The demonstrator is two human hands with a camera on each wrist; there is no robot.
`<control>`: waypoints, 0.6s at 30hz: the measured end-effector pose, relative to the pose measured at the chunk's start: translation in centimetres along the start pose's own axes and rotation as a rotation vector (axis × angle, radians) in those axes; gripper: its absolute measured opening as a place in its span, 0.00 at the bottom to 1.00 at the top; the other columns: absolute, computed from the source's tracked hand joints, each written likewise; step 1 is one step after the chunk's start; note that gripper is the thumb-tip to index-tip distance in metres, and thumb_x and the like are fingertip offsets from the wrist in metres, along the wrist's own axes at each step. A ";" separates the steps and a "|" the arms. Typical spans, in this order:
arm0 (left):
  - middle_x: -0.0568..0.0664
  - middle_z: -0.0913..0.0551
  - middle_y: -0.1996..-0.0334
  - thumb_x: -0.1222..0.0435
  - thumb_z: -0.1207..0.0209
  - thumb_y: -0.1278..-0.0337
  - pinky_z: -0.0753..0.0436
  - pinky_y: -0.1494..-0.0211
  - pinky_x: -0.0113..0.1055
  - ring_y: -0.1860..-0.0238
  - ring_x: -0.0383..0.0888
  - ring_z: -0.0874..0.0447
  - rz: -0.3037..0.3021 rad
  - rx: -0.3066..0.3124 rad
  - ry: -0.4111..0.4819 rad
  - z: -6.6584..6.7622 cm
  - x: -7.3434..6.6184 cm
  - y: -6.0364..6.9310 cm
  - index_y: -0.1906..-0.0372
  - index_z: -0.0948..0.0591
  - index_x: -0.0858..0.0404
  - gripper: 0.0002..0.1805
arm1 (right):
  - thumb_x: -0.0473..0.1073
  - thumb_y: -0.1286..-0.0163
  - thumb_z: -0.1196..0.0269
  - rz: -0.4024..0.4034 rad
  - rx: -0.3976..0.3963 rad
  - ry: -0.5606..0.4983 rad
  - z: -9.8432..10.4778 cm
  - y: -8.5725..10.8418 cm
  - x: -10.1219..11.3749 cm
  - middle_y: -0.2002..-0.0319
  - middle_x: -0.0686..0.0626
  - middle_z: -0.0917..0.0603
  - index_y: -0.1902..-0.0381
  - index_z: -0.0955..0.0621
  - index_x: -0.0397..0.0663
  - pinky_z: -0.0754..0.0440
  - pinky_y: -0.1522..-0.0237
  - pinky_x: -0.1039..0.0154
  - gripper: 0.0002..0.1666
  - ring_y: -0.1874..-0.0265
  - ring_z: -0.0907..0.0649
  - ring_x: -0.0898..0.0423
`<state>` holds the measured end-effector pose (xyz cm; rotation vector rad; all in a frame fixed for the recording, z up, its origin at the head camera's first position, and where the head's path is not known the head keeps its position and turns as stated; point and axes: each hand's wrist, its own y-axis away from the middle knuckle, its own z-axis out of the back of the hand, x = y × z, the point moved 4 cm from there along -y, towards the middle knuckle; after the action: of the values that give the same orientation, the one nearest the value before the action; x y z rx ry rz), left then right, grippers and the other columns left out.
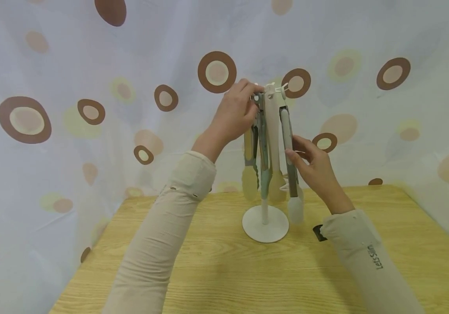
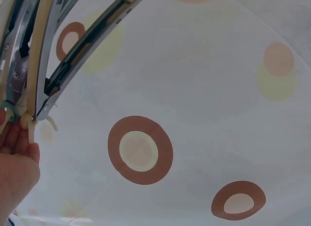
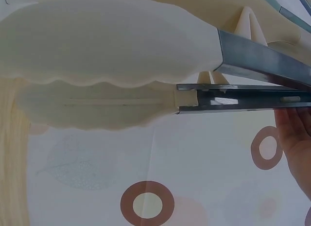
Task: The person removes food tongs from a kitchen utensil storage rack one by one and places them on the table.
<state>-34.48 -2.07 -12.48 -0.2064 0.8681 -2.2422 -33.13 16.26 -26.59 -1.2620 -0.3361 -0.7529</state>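
Note:
A white utensil stand (image 1: pixel 265 224) with a round base holds several hanging kitchen tools. At its top, my left hand (image 1: pixel 238 109) grips the hook area; in the left wrist view its fingers (image 2: pixel 19 138) are beside the hooks and a green ring, partly cut off. My right hand (image 1: pixel 314 165) pinches a pair of metal tongs (image 1: pixel 288 144) with pale tips, at the stand's right side. Those tips (image 3: pixel 107 41) fill much of the right wrist view, slightly apart. Yellow-tipped tongs (image 1: pixel 249 179) and a green tool (image 1: pixel 264 148) hang on the left, with a cream tool (image 1: pixel 273 131) between.
The stand is on a wooden table (image 1: pixel 216 261). A white curtain (image 1: pixel 185 39) with brown and beige circles hangs behind and at both sides. A small black object (image 1: pixel 319 233) shows next to the right cuff.

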 end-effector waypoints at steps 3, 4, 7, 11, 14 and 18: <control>0.55 0.25 0.47 0.72 0.56 0.33 0.32 0.45 0.33 0.49 0.48 0.29 -0.001 0.000 0.003 0.0 0.0 0.0 0.41 0.25 0.66 0.19 | 0.26 0.31 0.45 0.010 -0.009 -0.001 0.1 -0.1 0.0 0.46 0.33 0.22 0.36 0.31 0.29 0.29 0.48 0.77 0.25 0.51 0.25 0.74; 0.55 0.25 0.47 0.72 0.56 0.33 0.32 0.45 0.33 0.49 0.48 0.29 -0.002 0.000 0.002 0.0 0.1 0.0 0.41 0.25 0.66 0.19 | 0.25 0.31 0.46 0.014 -0.013 -0.005 0.1 -0.1 0.0 0.46 0.33 0.23 0.36 0.31 0.28 0.28 0.48 0.77 0.25 0.52 0.25 0.74; 0.55 0.25 0.47 0.72 0.56 0.33 0.32 0.45 0.34 0.49 0.49 0.29 -0.008 -0.005 0.002 0.0 0.1 0.0 0.42 0.25 0.66 0.19 | 0.25 0.31 0.46 0.019 -0.019 -0.010 0.3 -0.2 0.2 0.46 0.33 0.23 0.37 0.30 0.27 0.28 0.48 0.76 0.24 0.52 0.25 0.74; 0.55 0.26 0.47 0.72 0.56 0.33 0.32 0.45 0.34 0.50 0.48 0.30 -0.005 -0.004 0.008 0.0 0.2 0.0 0.42 0.25 0.66 0.19 | 0.29 0.30 0.45 0.014 -0.018 -0.008 0.4 -0.3 0.6 0.45 0.37 0.23 0.35 0.30 0.32 0.28 0.47 0.76 0.25 0.51 0.24 0.73; 0.55 0.26 0.47 0.72 0.56 0.33 0.33 0.46 0.34 0.50 0.48 0.30 -0.004 -0.001 0.015 0.0 0.1 0.0 0.42 0.25 0.66 0.19 | 0.32 0.29 0.45 0.012 -0.019 -0.014 0.6 -0.2 0.6 0.45 0.38 0.23 0.35 0.30 0.35 0.28 0.47 0.75 0.25 0.51 0.24 0.72; 0.55 0.25 0.47 0.72 0.56 0.33 0.33 0.45 0.34 0.50 0.49 0.30 -0.010 -0.003 0.015 0.0 0.1 -0.1 0.42 0.24 0.66 0.19 | 0.33 0.29 0.44 0.007 -0.034 -0.017 0.8 -0.2 0.6 0.46 0.39 0.22 0.35 0.29 0.36 0.28 0.48 0.75 0.25 0.51 0.24 0.71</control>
<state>-34.59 -2.10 -12.45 -0.1966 0.8803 -2.2543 -32.68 16.77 -25.83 -1.3019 -0.3333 -0.7452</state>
